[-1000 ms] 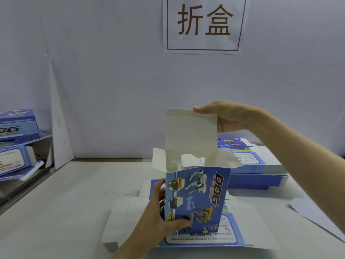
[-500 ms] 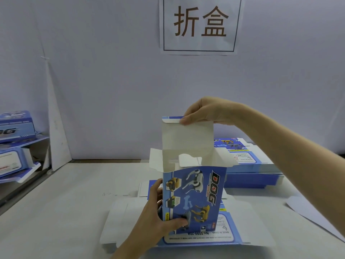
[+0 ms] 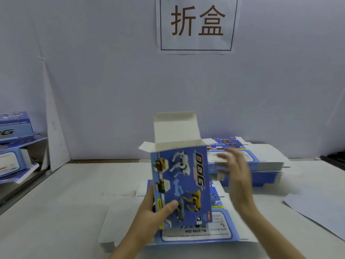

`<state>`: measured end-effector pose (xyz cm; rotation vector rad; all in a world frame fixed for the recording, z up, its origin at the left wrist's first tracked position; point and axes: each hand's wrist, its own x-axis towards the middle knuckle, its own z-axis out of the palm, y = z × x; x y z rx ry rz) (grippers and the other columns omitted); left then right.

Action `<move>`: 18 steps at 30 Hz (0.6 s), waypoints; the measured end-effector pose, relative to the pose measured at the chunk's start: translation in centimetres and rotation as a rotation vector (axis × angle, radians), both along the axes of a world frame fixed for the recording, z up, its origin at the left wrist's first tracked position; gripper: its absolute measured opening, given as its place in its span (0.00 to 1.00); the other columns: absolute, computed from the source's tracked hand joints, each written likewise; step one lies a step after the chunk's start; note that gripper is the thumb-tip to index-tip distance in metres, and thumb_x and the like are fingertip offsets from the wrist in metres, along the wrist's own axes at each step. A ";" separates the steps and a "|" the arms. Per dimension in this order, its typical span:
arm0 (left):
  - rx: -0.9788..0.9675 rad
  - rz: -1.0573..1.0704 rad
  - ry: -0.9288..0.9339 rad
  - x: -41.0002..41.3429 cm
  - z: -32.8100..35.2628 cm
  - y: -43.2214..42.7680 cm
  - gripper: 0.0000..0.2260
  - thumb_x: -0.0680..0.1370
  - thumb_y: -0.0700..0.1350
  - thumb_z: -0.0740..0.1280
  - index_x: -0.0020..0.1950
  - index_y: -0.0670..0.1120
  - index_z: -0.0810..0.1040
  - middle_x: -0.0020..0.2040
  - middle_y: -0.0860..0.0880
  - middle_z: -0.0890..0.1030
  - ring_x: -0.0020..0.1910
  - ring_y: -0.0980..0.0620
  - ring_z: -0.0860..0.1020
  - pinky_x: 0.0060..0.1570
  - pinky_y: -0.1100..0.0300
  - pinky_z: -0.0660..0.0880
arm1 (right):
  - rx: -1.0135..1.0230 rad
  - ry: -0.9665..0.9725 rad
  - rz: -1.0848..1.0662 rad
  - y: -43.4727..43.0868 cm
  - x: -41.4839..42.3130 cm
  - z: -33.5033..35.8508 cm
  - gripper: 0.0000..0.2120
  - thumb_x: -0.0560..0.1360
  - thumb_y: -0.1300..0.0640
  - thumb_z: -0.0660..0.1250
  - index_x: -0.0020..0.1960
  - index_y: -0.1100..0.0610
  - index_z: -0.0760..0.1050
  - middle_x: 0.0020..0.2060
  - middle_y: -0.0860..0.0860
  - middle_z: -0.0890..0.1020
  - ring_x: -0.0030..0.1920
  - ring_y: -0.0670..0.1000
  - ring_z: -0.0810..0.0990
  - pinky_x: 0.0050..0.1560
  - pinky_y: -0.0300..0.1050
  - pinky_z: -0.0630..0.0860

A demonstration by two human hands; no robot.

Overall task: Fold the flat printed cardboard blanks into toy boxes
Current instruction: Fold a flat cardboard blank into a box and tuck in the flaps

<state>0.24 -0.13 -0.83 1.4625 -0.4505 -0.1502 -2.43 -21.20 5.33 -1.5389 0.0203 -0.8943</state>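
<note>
A blue printed toy box point(image 3: 180, 186) with dog pictures stands upright at the table's middle, its white top flap point(image 3: 175, 128) raised and open. My left hand point(image 3: 155, 212) grips the box's lower left corner, thumb on the front face. My right hand point(image 3: 233, 171) hovers blurred at the box's right side, fingers spread and holding nothing. Under the box lies a flat printed blank point(image 3: 197, 234).
A stack of flat blue blanks point(image 3: 261, 161) sits behind on the right. Folded boxes point(image 3: 13, 146) are piled on a shelf at the left. A loose white sheet point(image 3: 317, 208) lies at the right. A paper sign point(image 3: 197, 25) hangs on the wall.
My right hand has let go of the top flap and dropped to the box's right side. The box has been lifted and tilted nearer to me by my left hand.
</note>
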 end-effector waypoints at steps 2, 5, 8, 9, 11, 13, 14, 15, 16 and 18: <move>-0.091 0.096 0.022 0.5 0.4 -0.3 0.20 0.69 0.51 0.68 0.60 0.48 0.75 0.44 0.50 0.85 0.42 0.51 0.84 0.37 0.61 0.79 | -0.010 0.220 0.211 1.3 0.2 -2.7 0.13 0.82 0.52 0.56 0.64 0.42 0.69 0.62 0.47 0.78 0.58 0.49 0.79 0.60 0.50 0.74; -0.169 0.213 -0.005 1.4 0.9 -1.4 0.17 0.72 0.54 0.65 0.54 0.45 0.78 0.40 0.50 0.85 0.40 0.53 0.83 0.37 0.62 0.79 | 0.087 0.228 0.475 3.9 0.6 -4.1 0.23 0.75 0.44 0.58 0.70 0.42 0.64 0.65 0.39 0.72 0.60 0.38 0.78 0.52 0.37 0.78; -0.191 0.262 0.014 2.1 0.7 -1.9 0.13 0.72 0.54 0.64 0.53 0.51 0.78 0.43 0.54 0.85 0.44 0.56 0.83 0.40 0.66 0.78 | 0.151 0.175 0.462 4.8 1.4 -4.2 0.26 0.75 0.44 0.65 0.71 0.45 0.64 0.66 0.41 0.72 0.60 0.39 0.77 0.50 0.36 0.78; -0.181 0.272 0.003 2.2 0.6 -1.9 0.13 0.73 0.54 0.63 0.53 0.50 0.79 0.43 0.53 0.85 0.44 0.56 0.83 0.39 0.66 0.78 | 0.152 0.173 0.439 4.9 1.9 -4.4 0.28 0.75 0.45 0.66 0.72 0.46 0.63 0.66 0.42 0.72 0.61 0.39 0.77 0.51 0.36 0.78; -0.176 0.299 -0.008 2.4 0.4 -1.7 0.12 0.76 0.50 0.63 0.52 0.44 0.79 0.38 0.50 0.84 0.38 0.55 0.82 0.33 0.66 0.76 | 0.155 0.233 0.423 4.8 2.5 -4.6 0.28 0.77 0.51 0.63 0.75 0.49 0.60 0.69 0.46 0.70 0.66 0.44 0.74 0.57 0.40 0.77; -0.190 0.335 -0.018 2.4 0.5 -1.5 0.08 0.77 0.46 0.63 0.48 0.43 0.79 0.32 0.51 0.82 0.32 0.58 0.80 0.29 0.68 0.74 | 0.128 0.262 0.428 4.7 2.6 -5.3 0.27 0.78 0.54 0.64 0.75 0.47 0.59 0.70 0.46 0.70 0.66 0.47 0.74 0.59 0.44 0.76; -0.195 0.339 -0.036 2.4 0.6 -1.5 0.08 0.77 0.46 0.64 0.47 0.44 0.79 0.32 0.51 0.82 0.32 0.58 0.80 0.29 0.69 0.74 | 0.132 0.229 0.452 4.7 2.3 -5.6 0.29 0.75 0.52 0.66 0.73 0.44 0.60 0.68 0.43 0.72 0.63 0.45 0.76 0.54 0.42 0.78; -0.187 0.339 -0.061 2.5 0.8 -1.6 0.09 0.76 0.47 0.64 0.47 0.44 0.80 0.34 0.51 0.83 0.33 0.58 0.81 0.31 0.69 0.75 | 0.151 0.185 0.473 4.8 2.0 -5.6 0.30 0.71 0.50 0.68 0.70 0.42 0.62 0.64 0.39 0.74 0.60 0.43 0.78 0.49 0.39 0.79; -0.170 0.335 -0.084 2.6 1.1 -1.6 0.11 0.75 0.50 0.65 0.49 0.44 0.80 0.37 0.51 0.84 0.37 0.57 0.82 0.34 0.68 0.76 | 0.175 0.148 0.483 4.8 1.8 -5.6 0.31 0.68 0.48 0.69 0.69 0.41 0.63 0.61 0.37 0.77 0.58 0.42 0.79 0.46 0.37 0.79; -0.131 0.315 -0.105 2.9 1.8 -1.6 0.16 0.74 0.53 0.64 0.53 0.44 0.79 0.41 0.50 0.84 0.40 0.55 0.82 0.36 0.67 0.76 | 0.202 0.107 0.481 4.8 1.8 -5.5 0.34 0.64 0.45 0.70 0.68 0.40 0.63 0.56 0.32 0.78 0.56 0.41 0.80 0.42 0.37 0.80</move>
